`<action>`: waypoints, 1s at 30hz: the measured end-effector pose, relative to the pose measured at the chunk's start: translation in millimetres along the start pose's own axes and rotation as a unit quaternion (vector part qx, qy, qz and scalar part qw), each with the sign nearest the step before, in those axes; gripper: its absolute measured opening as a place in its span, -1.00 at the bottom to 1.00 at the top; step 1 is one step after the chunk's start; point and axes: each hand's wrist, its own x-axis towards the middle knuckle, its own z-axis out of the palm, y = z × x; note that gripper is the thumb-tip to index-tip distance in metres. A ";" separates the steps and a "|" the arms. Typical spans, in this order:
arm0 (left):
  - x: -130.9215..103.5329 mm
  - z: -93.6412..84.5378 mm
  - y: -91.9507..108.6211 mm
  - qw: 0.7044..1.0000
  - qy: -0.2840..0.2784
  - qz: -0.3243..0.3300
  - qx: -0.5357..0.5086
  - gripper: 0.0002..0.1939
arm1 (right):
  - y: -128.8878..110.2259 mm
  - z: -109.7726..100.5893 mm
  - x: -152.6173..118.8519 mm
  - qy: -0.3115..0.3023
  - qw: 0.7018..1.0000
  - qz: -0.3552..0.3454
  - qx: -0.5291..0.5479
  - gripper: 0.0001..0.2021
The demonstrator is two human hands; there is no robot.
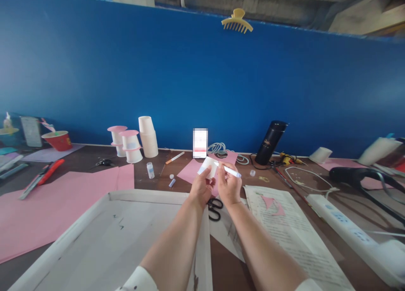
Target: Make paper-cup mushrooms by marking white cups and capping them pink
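Note:
My left hand (202, 186) holds a white paper cup (207, 165) tipped on its side, its fingers wrapped round it. In my right hand (230, 186) is a white marker (232, 170) with a bluish end; its tip points left at the cup's surface. Both hands are close together over pink paper (188, 169). Black-handled scissors (215, 209) lie just below, between my forearms. A small bluish marker cap (171, 183) rests on the table to the left of my hands.
A shallow white box lid (148, 232) fills the front left. Stacked cups (148, 138), pink-topped cups (131, 145), a phone (200, 144) and a black flask (271, 142) stand along the blue partition. A power strip (348, 232) lies right.

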 end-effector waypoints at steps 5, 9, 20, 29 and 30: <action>-0.2 0.3 -0.2 1.000 -0.001 -0.004 0.002 -0.81 | 0.7 0.6 0.4 0.006 1.000 -0.014 -0.004 -0.74; 0.5 0.2 -0.3 1.000 0.001 -0.001 0.001 -0.82 | 1.8 1.2 0.6 0.009 1.000 -0.023 -0.008 -0.74; 0.1 0.9 0.7 1.000 0.008 -0.004 0.000 -0.85 | 2.7 2.0 0.3 0.005 1.000 -0.021 -0.013 -0.74; 1.5 -0.7 -0.4 1.000 0.003 -0.005 -0.001 -0.86 | 2.5 2.9 0.0 0.003 1.000 -0.018 -0.019 -0.74; 1.6 -0.9 -0.4 1.000 0.002 -0.006 -0.001 -0.85 | 2.4 3.1 -0.1 0.003 1.000 -0.017 -0.019 -0.74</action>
